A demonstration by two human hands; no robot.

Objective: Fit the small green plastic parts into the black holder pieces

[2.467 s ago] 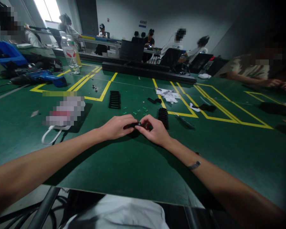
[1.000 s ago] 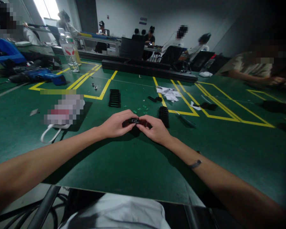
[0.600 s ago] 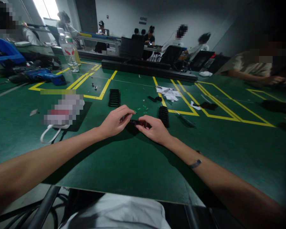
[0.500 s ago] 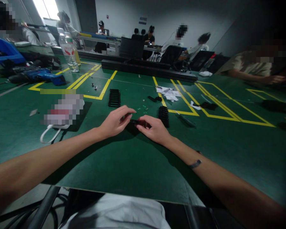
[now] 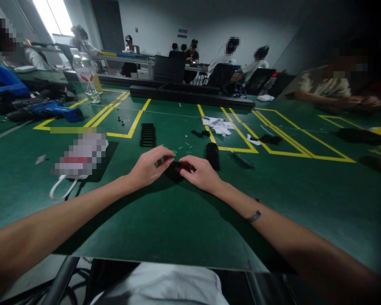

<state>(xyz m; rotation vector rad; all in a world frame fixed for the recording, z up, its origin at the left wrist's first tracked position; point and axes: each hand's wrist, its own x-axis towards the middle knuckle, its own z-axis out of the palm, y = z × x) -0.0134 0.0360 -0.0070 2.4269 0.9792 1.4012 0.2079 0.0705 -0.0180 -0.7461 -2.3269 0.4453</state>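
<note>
Between my two hands, at the middle of the green table (image 5: 152, 220), is a small black part (image 5: 175, 164). My right hand (image 5: 200, 173) pinches its right end. My left hand (image 5: 150, 166) is at its left end, thumb and forefinger nearly together; whether they grip it is hard to tell. Just beyond the fingers lie several small green pieces (image 5: 187, 146). A row of black slotted parts (image 5: 148, 135) lies behind my left hand, and another black row (image 5: 213, 156) stands right beside my right hand.
At the left are a white device with a strap (image 5: 85, 154), a blue power tool (image 5: 51, 111), a blue bin (image 5: 6, 82) and a bottle (image 5: 88, 80). Crumpled white paper (image 5: 220, 125) and dark scraps (image 5: 271, 139) lie at the right. A person's hands (image 5: 362, 101) are at far right.
The view has shifted a little, so the table things appear slightly left and lower. My left fingertips have come closer to the black part.
</note>
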